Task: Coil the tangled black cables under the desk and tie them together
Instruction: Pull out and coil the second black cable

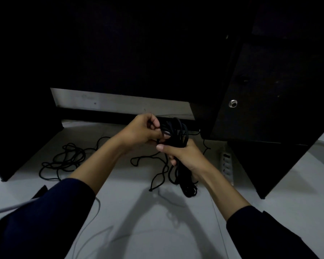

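While two hands, left [142,130], right [183,156], grip one cable bundle [176,131], one loose tangle [67,159] on floor

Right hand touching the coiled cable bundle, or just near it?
Touching. Head view shows the right hand with fingers curled round the coiled black cable bundle, loops emerging above and below the fist.

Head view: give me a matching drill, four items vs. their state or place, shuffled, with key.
Column 1:
1. right hand
2. left hand
3. loose cable tangle
4. power strip

Column 2:
A. pinches a strand at the top of the coil
B. lies on the floor, far left, untouched
C. grips the coiled cable bundle round its middle
D. lies on the floor beside the right desk panel

Pairs: 1-C, 2-A, 3-B, 4-D
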`<act>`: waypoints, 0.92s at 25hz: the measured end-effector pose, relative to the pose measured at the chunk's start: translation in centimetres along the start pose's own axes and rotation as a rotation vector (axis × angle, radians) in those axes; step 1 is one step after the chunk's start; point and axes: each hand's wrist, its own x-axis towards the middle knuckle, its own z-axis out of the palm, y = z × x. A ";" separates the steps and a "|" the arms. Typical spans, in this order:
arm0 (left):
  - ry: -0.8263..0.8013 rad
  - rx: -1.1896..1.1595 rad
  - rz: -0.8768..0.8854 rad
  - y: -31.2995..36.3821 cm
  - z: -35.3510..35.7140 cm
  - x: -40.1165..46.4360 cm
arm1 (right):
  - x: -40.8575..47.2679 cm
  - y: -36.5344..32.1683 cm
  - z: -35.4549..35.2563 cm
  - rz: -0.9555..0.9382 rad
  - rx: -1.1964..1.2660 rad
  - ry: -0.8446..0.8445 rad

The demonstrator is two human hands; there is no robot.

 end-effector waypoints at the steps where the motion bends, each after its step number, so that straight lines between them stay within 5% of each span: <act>1: -0.004 -0.017 -0.022 -0.1 0.0 0.1 | 0.1 -0.1 0.0 0.022 -0.004 0.009; 13: 0.165 -0.064 -0.067 -3.2 1.6 3.6 | 3.1 1.6 0.0 0.123 -0.013 0.136; 19: -0.061 -0.051 -0.215 -3.4 1.0 5.3 | 4.9 1.6 0.7 0.150 0.028 0.267; 23: -0.244 -0.085 -0.307 -4.9 1.0 4.3 | 5.2 1.6 1.2 0.004 -0.137 0.267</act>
